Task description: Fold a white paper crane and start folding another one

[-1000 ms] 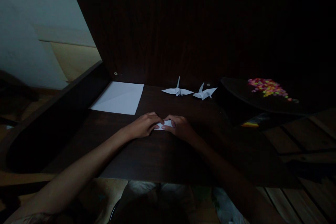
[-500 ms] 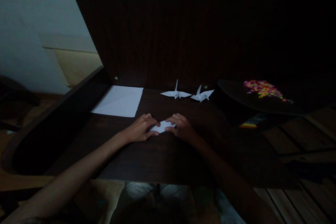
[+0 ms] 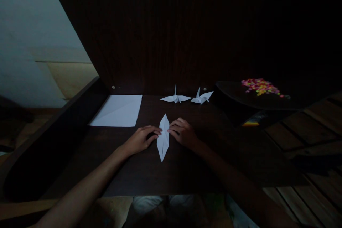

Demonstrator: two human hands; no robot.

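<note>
Between my hands a white piece of folded paper [image 3: 163, 144] stands out on the dark desk, a long narrow diamond with one tip toward me and the other away. My left hand [image 3: 143, 138] pinches its left edge with thumb and fingers. At the right edge, the thumb and bent fingers of my right hand [image 3: 184, 133] close on the paper too. Beyond it rest two white paper cranes, the left crane [image 3: 175, 98] with wings spread and the right crane [image 3: 202, 98] turned at an angle.
A stack of white paper [image 3: 117, 111] lies at the left, beside the raised side panel [image 3: 53, 139]. On a dark side shelf [image 3: 240, 99] at the right sits a heap of small colourful pieces [image 3: 261, 86]. A tall dark panel [image 3: 165, 35] rises behind the desk [image 3: 128, 174].
The folded paper has gone from a short, small shape to a long diamond pointing toward and away from me. My hands now hold its two sides. The camera view has shifted slightly.
</note>
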